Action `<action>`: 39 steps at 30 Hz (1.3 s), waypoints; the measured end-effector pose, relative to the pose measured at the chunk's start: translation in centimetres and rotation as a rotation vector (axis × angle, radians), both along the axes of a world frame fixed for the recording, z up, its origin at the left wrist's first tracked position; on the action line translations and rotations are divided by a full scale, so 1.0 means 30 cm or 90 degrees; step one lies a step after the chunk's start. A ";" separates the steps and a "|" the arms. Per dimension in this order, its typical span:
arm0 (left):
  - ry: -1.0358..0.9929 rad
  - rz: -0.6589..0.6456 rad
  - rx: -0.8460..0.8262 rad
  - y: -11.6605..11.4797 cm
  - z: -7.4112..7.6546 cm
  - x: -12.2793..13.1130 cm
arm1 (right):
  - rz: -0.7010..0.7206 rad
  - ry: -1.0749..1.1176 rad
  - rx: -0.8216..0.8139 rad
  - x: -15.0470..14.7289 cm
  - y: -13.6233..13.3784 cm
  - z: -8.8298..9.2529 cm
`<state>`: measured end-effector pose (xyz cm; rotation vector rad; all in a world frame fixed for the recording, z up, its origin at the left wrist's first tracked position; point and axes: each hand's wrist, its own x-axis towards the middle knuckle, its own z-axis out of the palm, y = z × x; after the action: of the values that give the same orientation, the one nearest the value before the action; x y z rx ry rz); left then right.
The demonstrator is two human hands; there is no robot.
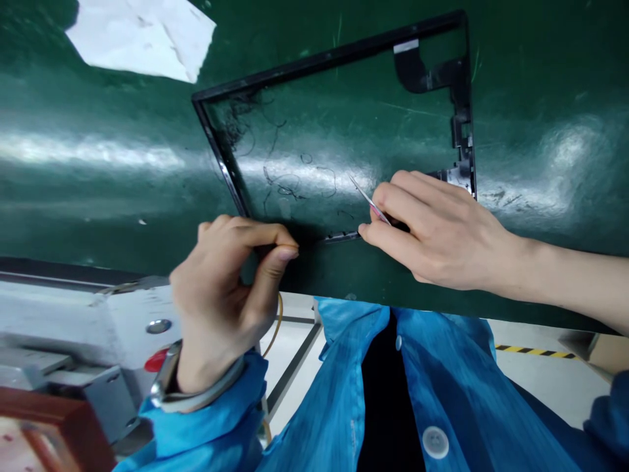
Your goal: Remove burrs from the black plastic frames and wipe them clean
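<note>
A black rectangular plastic frame [324, 60], thin-sided like a screen bezel, lies on the green tabletop. My right hand [432, 229] is closed round a thin, pointed metal tool [366, 196] with a touch of pink near the fingers; its exact kind does not show. The tip points up and left over the frame's opening, while the hand covers part of the frame's near right corner. At the near left corner, thumb and forefinger of my left hand [236, 275] are pinched together. Whatever they hold, if anything, is too small to see.
Black thread-like scraps [287, 187] are scattered inside the frame, bunched at its far left corner. A torn white sheet [142, 36] lies at the back left of the green table [540, 78]. Below left stands grey equipment with a red button [156, 360].
</note>
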<state>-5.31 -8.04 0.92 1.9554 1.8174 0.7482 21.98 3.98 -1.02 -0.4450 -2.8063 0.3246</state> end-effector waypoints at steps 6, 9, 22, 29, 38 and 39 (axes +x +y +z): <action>0.156 -0.034 0.065 0.006 0.026 0.023 | 0.004 -0.002 -0.009 0.004 0.002 0.000; 0.243 -0.078 0.121 0.010 0.024 0.028 | 0.004 0.013 -0.003 0.008 0.004 -0.002; 0.350 -0.035 0.064 -0.049 0.049 -0.077 | 0.004 0.028 0.018 0.003 0.004 -0.008; 0.137 0.065 0.054 -0.047 0.010 -0.098 | 0.003 -0.019 -0.022 -0.002 0.004 0.006; 0.163 -0.088 0.061 -0.001 0.010 0.005 | 0.003 -0.005 -0.013 0.007 0.007 0.003; 0.162 -0.096 0.063 0.003 0.012 0.004 | 0.003 -0.001 -0.013 0.007 0.006 0.003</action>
<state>-5.18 -7.94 1.27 2.3135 1.7733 0.5723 22.21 4.17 -0.94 -0.4434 -2.8075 0.3534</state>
